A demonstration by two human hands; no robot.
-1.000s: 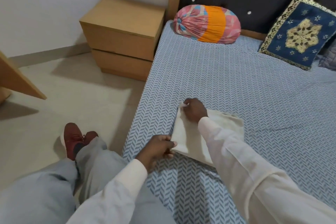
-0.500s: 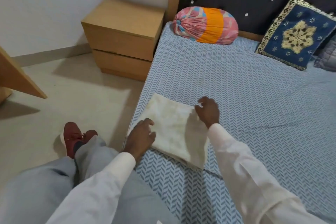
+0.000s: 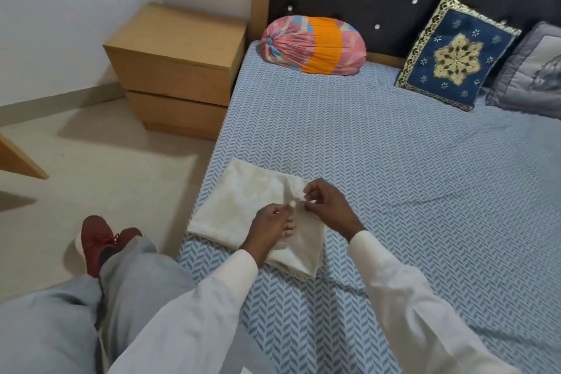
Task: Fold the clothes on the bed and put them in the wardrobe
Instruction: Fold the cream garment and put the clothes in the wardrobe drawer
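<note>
A cream folded cloth (image 3: 243,206) lies flat near the left edge of the bed (image 3: 394,176), which has a blue herringbone sheet. My left hand (image 3: 268,226) rests on the cloth's right half and pinches a small raised bit of fabric. My right hand (image 3: 326,205) is just to its right and pinches the same raised fabric at the cloth's right edge. The two hands almost touch. No wardrobe is in view.
A pink and orange bolster (image 3: 314,45), a blue embroidered cushion (image 3: 455,58) and a grey pillow (image 3: 531,70) lie by the dark headboard. A wooden bedside cabinet (image 3: 176,67) stands left of the bed. My legs and a red shoe (image 3: 97,240) are on the floor.
The cloth was flipped over to the left and laid flat. My left hand has moved from its left edge to its right half, where both hands now pinch the fabric.
</note>
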